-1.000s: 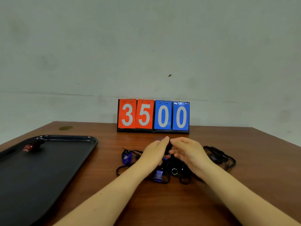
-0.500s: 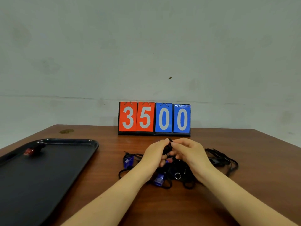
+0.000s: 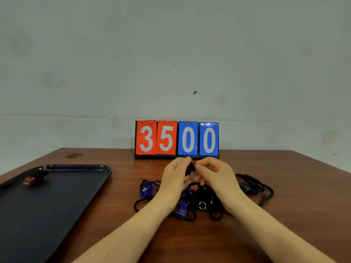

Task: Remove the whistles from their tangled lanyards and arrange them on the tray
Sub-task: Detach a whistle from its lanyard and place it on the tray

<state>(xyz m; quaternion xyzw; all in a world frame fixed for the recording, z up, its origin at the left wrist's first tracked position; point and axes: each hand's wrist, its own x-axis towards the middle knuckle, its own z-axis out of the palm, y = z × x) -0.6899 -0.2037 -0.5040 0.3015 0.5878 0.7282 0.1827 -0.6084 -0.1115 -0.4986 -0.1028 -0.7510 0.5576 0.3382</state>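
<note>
A heap of tangled black lanyards (image 3: 252, 188) lies on the wooden table in front of me. Two blue whistles (image 3: 146, 189) (image 3: 181, 210) and a metal ring (image 3: 202, 205) show in the heap. My left hand (image 3: 175, 179) and my right hand (image 3: 216, 176) meet above the heap and pinch a small dark whistle with a red part (image 3: 191, 167) between their fingertips. A black cord hangs from it into the heap. A black tray (image 3: 79, 188) lies at the left with one red and black whistle (image 3: 31, 179) near its far left corner.
A flip scoreboard (image 3: 176, 139) reading 3500 stands behind the heap against the pale wall. A round mark (image 3: 74, 155) sits on the table's far left. Bare wood lies between tray and heap and in front of my forearms.
My hands have risen from the heap, lifting the small dark whistle clear of it. Their fingers have closed from flat to a pinch on it.
</note>
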